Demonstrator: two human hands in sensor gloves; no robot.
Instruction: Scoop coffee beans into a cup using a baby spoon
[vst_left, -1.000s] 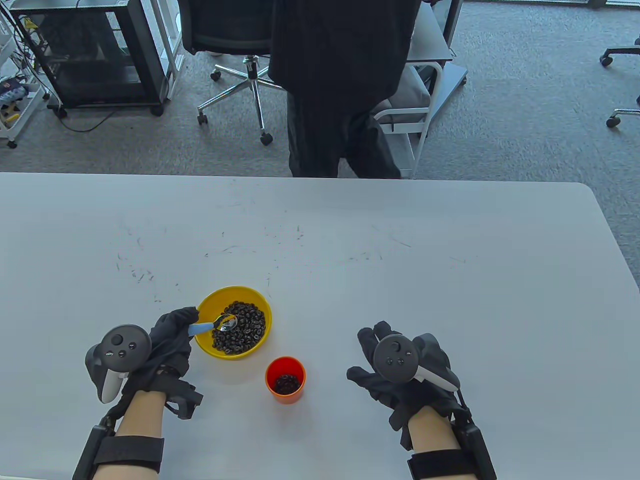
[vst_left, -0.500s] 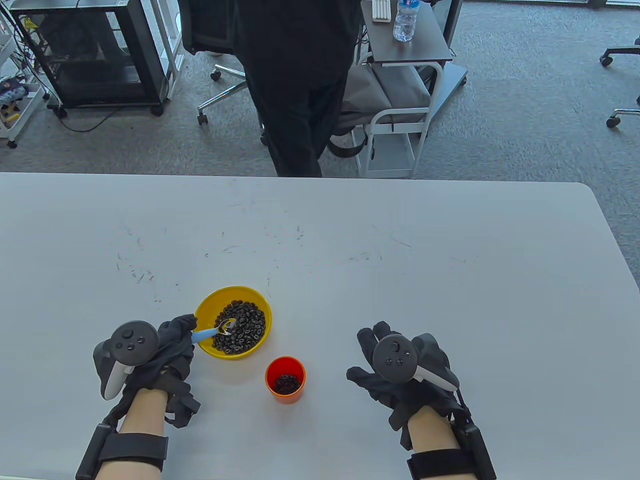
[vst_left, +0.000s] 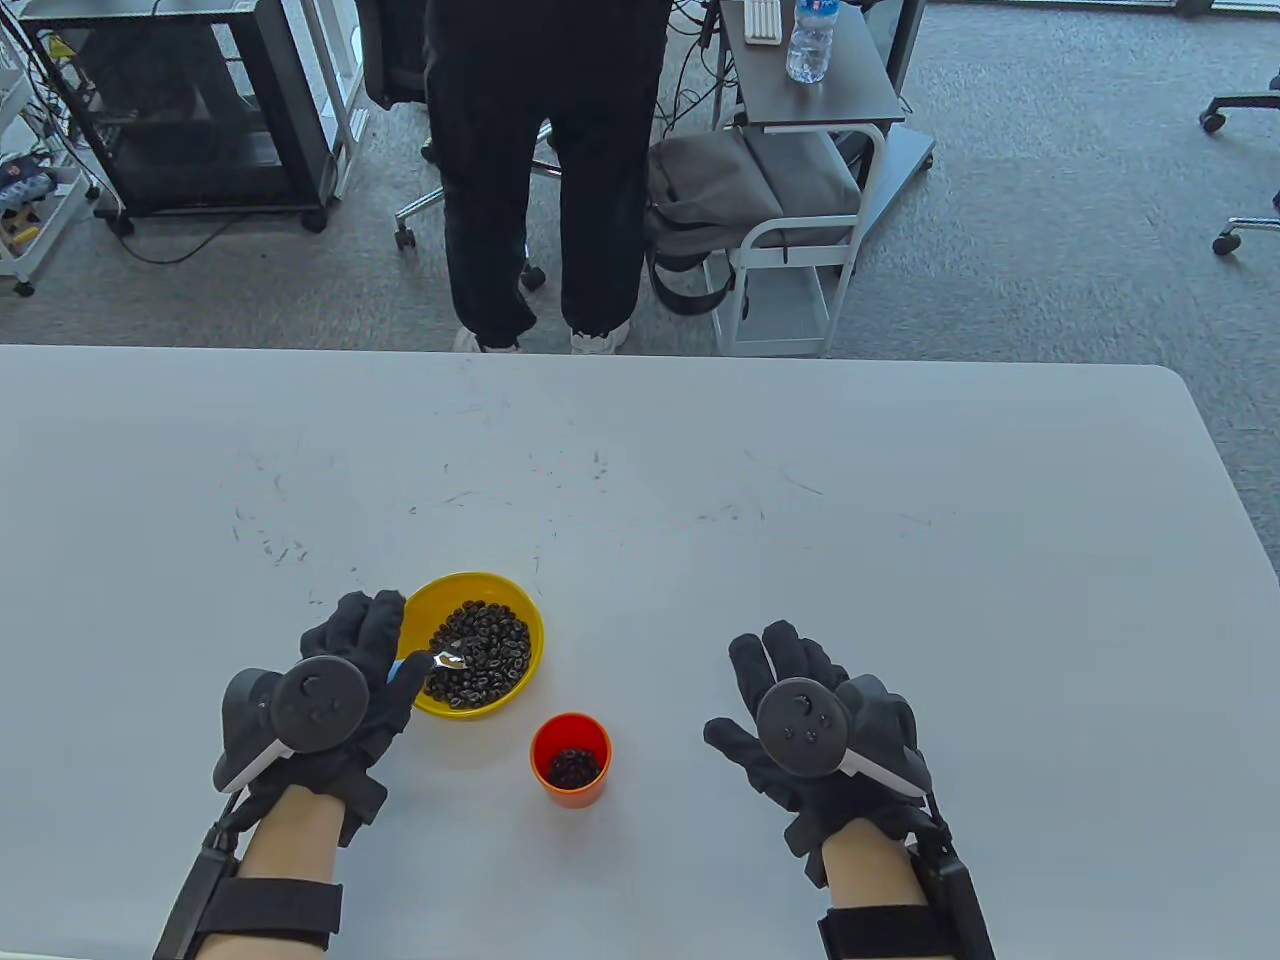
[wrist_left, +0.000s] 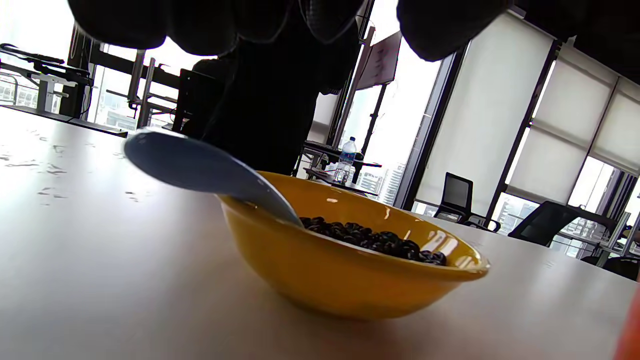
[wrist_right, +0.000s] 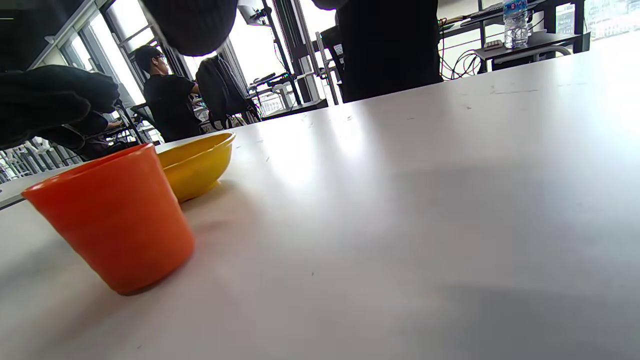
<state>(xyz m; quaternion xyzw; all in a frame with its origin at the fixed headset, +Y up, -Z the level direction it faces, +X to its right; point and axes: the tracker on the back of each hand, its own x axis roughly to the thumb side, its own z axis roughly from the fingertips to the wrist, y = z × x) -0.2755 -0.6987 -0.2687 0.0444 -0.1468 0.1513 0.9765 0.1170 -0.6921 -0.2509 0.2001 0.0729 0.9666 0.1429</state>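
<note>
A yellow bowl (vst_left: 530, 620) of coffee beans (vst_left: 485, 650) sits near the table's front left. A baby spoon (vst_left: 440, 660) with a blue handle lies with its metal tip in the beans and its handle leaning on the bowl's left rim. My left hand (vst_left: 370, 645) hovers flat over that handle with fingers stretched out. In the left wrist view the handle (wrist_left: 200, 167) stands free below my fingers (wrist_left: 150, 25). An orange cup (vst_left: 572, 792) with some beans inside stands right of the bowl. My right hand (vst_left: 790, 690) rests flat and empty on the table, right of the cup (wrist_right: 115, 215).
The white table (vst_left: 800, 500) stretches far and right of the hands. A person in black (vst_left: 540, 150) stands just beyond its far edge. A small cart with a water bottle (vst_left: 810, 40) is behind on the carpet.
My left hand has turned palm down, spread its fingers and let go of the spoon handle; the spoon stays in the bowl. My right hand shifted slightly. The person behind walked left.
</note>
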